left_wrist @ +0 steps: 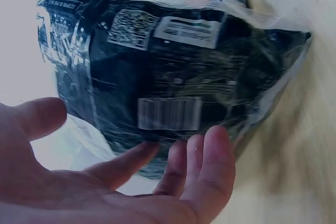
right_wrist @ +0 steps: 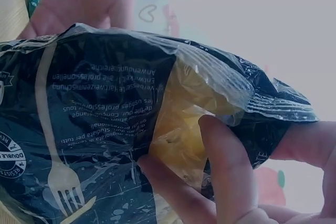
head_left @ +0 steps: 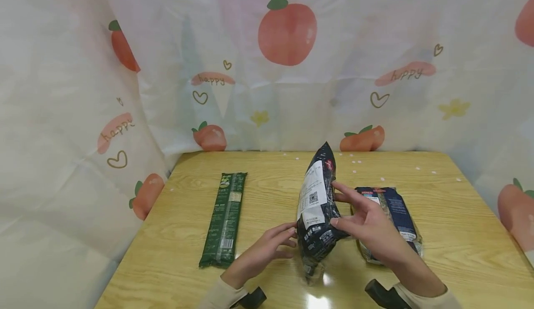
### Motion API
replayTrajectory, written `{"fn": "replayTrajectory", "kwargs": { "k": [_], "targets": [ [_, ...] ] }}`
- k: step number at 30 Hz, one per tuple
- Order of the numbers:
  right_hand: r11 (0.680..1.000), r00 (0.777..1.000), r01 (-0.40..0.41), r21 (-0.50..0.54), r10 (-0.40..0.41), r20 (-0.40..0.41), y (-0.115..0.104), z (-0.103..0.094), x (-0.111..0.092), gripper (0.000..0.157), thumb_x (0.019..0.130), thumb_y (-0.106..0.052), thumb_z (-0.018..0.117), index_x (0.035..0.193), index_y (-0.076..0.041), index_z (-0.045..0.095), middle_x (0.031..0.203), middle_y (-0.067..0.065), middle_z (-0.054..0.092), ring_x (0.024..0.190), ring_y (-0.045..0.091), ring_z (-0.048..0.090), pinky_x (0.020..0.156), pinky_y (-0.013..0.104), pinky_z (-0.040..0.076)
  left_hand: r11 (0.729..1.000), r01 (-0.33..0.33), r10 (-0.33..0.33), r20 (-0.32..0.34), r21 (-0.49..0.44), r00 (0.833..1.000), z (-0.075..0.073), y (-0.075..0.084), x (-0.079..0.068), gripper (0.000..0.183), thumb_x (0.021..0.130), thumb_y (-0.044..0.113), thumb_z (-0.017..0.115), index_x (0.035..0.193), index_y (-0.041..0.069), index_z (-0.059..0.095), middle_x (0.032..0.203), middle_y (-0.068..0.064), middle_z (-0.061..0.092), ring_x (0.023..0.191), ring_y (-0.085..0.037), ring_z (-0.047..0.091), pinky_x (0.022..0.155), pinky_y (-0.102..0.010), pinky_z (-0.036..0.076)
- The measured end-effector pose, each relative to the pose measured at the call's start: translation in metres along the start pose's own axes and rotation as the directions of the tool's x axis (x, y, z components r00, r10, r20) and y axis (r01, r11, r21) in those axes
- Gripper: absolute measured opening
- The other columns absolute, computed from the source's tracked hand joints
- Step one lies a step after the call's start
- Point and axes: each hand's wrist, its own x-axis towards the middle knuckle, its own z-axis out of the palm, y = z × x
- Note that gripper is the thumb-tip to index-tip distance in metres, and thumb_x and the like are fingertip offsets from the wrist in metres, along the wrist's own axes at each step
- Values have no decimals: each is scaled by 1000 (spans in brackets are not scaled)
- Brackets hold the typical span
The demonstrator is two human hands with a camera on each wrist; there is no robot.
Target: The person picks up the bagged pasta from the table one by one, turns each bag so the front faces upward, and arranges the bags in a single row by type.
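Note:
A dark bag of pasta (head_left: 313, 197) stands tilted on edge above the middle of the table, a white label with a square code facing left. My right hand (head_left: 375, 228) grips its right side. In the right wrist view those fingers (right_wrist: 226, 156) lie over a clear window showing yellow contents. On the other side, my left hand (head_left: 267, 251) is at the bag's lower left, fingers loosely extended. In the left wrist view its fingertips (left_wrist: 215, 140) are against or very near the bag's barcode face; contact is hard to tell.
A long green packet (head_left: 225, 221) lies flat at the left of the wooden table (head_left: 179, 197). Behind my right hand lies a blue bag (head_left: 402, 211) with a clear window. A fruit-printed cloth (head_left: 317, 100) hangs behind the table's far edge. Small white specks dot the tabletop.

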Motion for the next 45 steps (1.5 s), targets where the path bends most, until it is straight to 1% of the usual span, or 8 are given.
{"fn": "replayTrajectory", "kwargs": {
  "k": [5,8,13,24,31,35,42,45],
  "targets": [
    [1000,1000,-18,-8,18,25,-2,14,8,78,98,-2,65,164,-8,24,154,34,31,122,38,67,89,29,61,999,-37,39,-48,34,998,-7,12,-11,56,109,38,48,154,5,45,149,-18,50,114,-20,58,98,-41,58],
    [995,999,-44,-87,46,25,-4,20,13,76,98,-8,67,164,-13,28,157,31,32,126,46,63,92,36,62,996,-81,83,-55,43,995,-12,20,-17,55,110,37,46,154,5,44,149,-19,50,118,-21,60,98,-39,58],
    [980,997,-39,-194,51,56,-3,28,21,74,100,-16,68,163,-17,29,162,29,31,124,42,64,93,44,62,992,-118,120,-54,37,991,-16,27,-24,55,110,36,47,155,5,41,146,-19,51,122,-22,62,101,-42,58],
    [980,993,2,-199,21,114,2,43,30,69,103,-22,64,163,-14,29,162,28,33,135,45,55,103,49,57,994,-104,104,-37,11,994,-21,29,-32,58,110,37,44,157,5,34,151,-24,44,130,-31,58,100,-48,59],
    [979,987,4,-205,29,157,11,49,30,67,105,-27,61,162,-11,30,161,23,39,141,45,48,110,57,49,997,-72,71,-42,-21,997,-26,25,-33,60,110,41,43,157,5,31,159,-25,37,128,-28,58,100,-51,59],
    [969,980,-21,-246,68,185,20,52,28,66,105,-29,60,161,-11,31,157,19,45,144,45,44,114,66,40,998,-54,53,-39,-27,998,-35,20,-35,66,110,49,37,157,4,29,160,-25,31,136,-34,53,104,-56,56],
    [970,970,-49,-237,103,221,36,54,24,67,105,-28,61,161,-6,31,154,20,50,145,46,41,113,74,34,996,60,-62,-27,-69,998,-48,4,-41,87,106,66,21,166,7,1,164,-34,22,149,-51,35,116,-70,37],
    [970,969,-45,-239,101,227,40,54,22,68,105,-29,61,160,-5,31,153,20,51,146,47,40,112,78,32,992,96,-98,-12,-84,995,-51,-3,-44,90,106,67,21,165,5,-4,164,-34,23,149,-48,36,121,-69,31]
  ]
}}
